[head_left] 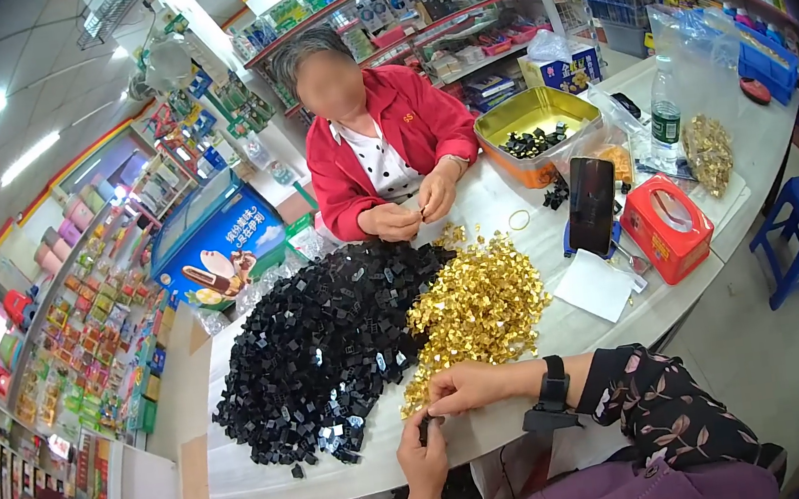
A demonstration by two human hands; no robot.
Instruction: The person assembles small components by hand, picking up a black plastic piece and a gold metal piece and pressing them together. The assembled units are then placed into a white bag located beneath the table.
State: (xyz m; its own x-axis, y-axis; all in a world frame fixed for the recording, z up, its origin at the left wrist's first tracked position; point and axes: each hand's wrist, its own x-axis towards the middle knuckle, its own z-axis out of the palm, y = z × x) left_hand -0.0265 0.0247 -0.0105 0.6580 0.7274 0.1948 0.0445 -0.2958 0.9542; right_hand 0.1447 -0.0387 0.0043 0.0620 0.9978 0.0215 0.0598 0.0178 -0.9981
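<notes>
Head view: left hand (423, 456) and right hand (473, 386) pinched together on one small black piece (425, 428), probably fitting a gold clip, beside black pile (326, 345). Next: steady pressing.

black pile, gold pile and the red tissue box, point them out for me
black pile (316, 346), head view, middle of the heap of small black parts
gold pile (473, 310), head view, centre of the heap of small gold parts
red tissue box (668, 232), head view, top face beside its opening
</notes>
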